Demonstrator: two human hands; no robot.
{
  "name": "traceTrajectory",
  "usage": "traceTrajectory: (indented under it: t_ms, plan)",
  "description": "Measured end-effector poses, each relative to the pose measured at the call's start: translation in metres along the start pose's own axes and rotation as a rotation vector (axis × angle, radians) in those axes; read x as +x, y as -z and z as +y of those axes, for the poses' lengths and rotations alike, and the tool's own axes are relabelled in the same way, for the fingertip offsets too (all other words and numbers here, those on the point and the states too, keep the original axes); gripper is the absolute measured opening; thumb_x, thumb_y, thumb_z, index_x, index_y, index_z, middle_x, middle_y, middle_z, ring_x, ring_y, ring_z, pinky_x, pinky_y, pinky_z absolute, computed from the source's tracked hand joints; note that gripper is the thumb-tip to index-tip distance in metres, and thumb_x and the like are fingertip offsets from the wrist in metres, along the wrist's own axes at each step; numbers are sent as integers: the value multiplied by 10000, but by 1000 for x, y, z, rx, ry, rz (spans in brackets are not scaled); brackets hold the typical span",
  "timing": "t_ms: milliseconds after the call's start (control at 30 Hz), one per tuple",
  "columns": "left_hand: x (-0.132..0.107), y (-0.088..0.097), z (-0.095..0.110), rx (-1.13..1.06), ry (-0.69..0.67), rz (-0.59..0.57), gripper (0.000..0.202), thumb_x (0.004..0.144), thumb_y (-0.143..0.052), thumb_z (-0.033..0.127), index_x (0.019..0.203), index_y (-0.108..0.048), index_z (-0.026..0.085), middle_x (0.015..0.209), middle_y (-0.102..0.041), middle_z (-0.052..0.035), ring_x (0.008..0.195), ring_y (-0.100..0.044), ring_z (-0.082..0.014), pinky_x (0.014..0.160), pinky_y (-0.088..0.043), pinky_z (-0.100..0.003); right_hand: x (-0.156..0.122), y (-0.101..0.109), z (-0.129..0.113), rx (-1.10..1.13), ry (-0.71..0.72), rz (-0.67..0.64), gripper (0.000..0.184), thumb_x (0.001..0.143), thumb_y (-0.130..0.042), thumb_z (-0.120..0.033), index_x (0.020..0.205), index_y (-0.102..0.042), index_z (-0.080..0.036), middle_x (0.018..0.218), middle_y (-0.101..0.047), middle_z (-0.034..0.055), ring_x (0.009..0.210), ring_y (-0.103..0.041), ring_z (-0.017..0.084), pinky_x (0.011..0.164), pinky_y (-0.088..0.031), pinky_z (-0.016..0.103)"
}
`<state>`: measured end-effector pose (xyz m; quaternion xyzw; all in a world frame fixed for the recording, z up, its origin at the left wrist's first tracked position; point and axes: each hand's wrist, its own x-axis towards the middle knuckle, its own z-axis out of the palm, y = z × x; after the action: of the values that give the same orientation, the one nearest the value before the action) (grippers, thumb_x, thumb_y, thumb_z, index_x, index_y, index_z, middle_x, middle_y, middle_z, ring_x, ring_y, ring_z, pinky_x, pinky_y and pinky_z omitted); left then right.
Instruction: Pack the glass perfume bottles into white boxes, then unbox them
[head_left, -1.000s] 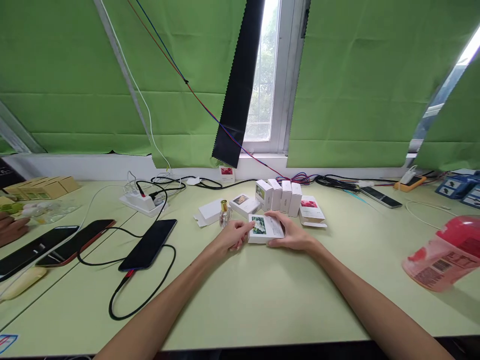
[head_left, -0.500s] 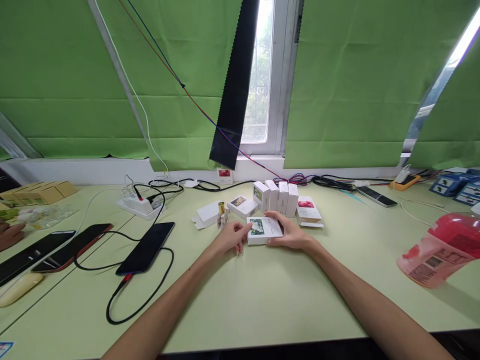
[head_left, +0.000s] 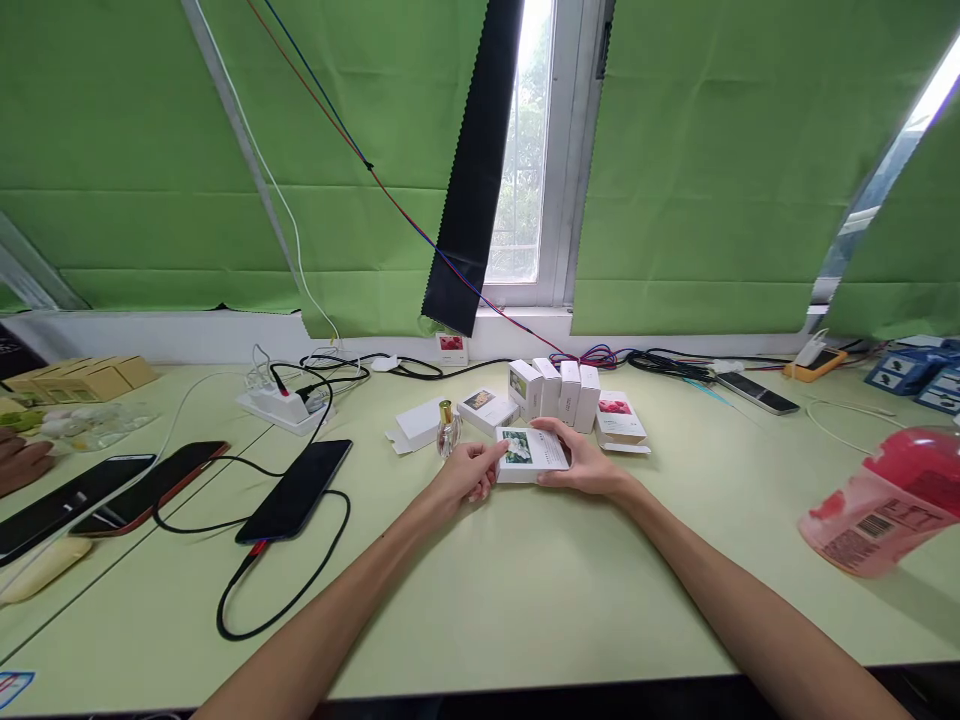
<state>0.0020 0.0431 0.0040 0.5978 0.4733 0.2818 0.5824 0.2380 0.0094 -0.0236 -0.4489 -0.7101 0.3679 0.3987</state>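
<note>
Between my hands is a small white box (head_left: pixel 546 452) with a green and white flower picture on its top. My right hand (head_left: pixel 581 462) grips its right end, thumb on the near side and fingers over the far side. My left hand (head_left: pixel 471 470) pinches the box's left end, its other fingers curled below. Just beyond my left hand stands a glass perfume bottle (head_left: pixel 448 432) with a gold cap. An opened plain white box (head_left: pixel 417 426) lies left of the bottle. Behind are a flat flower-picture box (head_left: pixel 487 409), several upright white boxes (head_left: pixel 568 392) and a box with a red picture (head_left: pixel 620 422).
Left lie a phone on a cable (head_left: pixel 296 490), a power strip (head_left: pixel 283 408) and two more dark phones. Another person's hand (head_left: pixel 22 462) is at the far left edge. Right are a pink bottle (head_left: pixel 877 505), a remote-like device (head_left: pixel 757 392) and blue boxes (head_left: pixel 907 370).
The left fingers have curled in more beside the box's left end. Both hands stay on the box; the whole view has shifted slightly.
</note>
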Motion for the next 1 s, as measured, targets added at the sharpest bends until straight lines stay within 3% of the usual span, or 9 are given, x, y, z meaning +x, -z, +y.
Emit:
traceTrajectory:
  t_ms: [233,433,667,1000]
  plan:
    - [1,-2,-3,19,-22,26,544,709,-769,642,659,-484,181,520,-546,32,369,-419,-42,348,-248,-171,1,-1,1,0,-1,-8,857,652,-857,-366,1396,-456,-226,1363,-553,93,1221,-538,291,1060,-447,429]
    - [4,-2,-7,17,-71,46,518,752,-765,609,957,-476,230,568,-574,77,395,-536,-105,369,-403,-202,1,1,-2,12,4,9,839,656,-859,-390,1381,-464,-238,1386,-535,91,1246,-521,291,1082,-429,434]
    - [6,0,-7,-69,-107,-3,563,756,-778,601,1065,-463,251,660,-568,79,469,-572,-97,420,-460,-208,2,3,-2,75,-12,16,852,641,-875,-407,1374,-467,-256,1400,-523,88,1256,-527,292,1093,-427,433]
    - [7,4,-6,-260,-125,-99,519,740,-813,533,944,-423,258,752,-660,46,539,-585,-86,463,-437,-188,1,3,-5,149,6,-39,905,625,-889,-441,1392,-451,-246,1385,-522,97,1245,-534,294,1093,-422,432]
